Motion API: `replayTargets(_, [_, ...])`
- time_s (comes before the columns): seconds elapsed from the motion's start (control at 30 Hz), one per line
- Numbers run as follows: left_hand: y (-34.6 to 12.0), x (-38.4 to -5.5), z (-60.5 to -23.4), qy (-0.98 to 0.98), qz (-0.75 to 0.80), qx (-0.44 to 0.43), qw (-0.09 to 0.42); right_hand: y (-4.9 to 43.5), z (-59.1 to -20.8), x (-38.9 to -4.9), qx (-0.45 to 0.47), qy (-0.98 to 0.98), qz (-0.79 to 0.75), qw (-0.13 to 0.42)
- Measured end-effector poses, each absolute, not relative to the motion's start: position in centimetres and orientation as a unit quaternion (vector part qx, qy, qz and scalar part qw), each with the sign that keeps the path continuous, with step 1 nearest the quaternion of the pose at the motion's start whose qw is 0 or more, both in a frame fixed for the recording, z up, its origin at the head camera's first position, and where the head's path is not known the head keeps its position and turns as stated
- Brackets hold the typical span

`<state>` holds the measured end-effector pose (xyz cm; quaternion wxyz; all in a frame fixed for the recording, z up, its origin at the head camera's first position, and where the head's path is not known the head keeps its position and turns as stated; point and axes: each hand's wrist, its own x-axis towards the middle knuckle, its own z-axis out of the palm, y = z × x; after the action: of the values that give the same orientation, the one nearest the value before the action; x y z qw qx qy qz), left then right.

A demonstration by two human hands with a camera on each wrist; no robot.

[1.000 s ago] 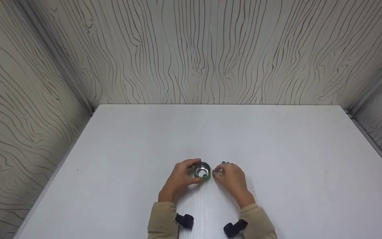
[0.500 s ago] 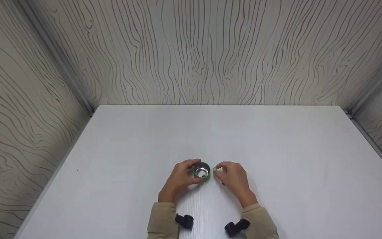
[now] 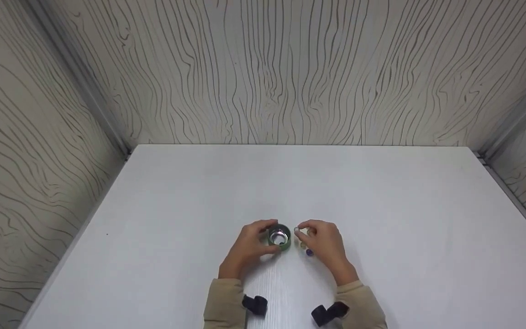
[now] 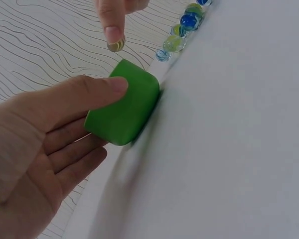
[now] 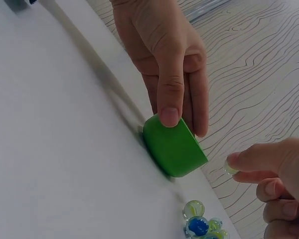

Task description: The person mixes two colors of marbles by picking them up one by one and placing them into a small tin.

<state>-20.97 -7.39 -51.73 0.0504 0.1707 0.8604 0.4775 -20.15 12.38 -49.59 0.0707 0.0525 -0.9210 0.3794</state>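
Observation:
A small round green cup (image 3: 286,247) with a shiny metal inside stands on the white table. My left hand (image 3: 244,247) grips it from the left, thumb on the near side and fingers on the far side. Something small and dark shows at the cup's bottom. Just right of the rim, my right hand (image 3: 328,243) pinches a clear glass marble (image 5: 230,167) with a yellowish swirl between thumb and forefinger. The marble is apart from the cup, at about rim height. Below this hand lie several loose marbles, among them a blue one (image 4: 190,21) and a yellow-green one (image 4: 174,43).
The white table (image 3: 190,192) reaches back to a wall (image 3: 263,73) with a wood-grain pattern. Another patterned wall (image 3: 25,183) rises on the left. Black wrist cameras (image 3: 256,305) sit on both sleeves.
The right hand has lifted slightly and shifted right, and a pinched marble now shows at its fingertips. Marbles beneath it have come into view. The left hand and cup have stayed put.

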Motion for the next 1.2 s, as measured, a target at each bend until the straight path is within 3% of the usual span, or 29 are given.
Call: replayTargets(1.2, [-6.97, -20.8, -51.67, 0.862, 0.468, 0.186, 0.051, 11.72, -49.59, -19.85, 0.081, -0.912, 0.396, 0.065])
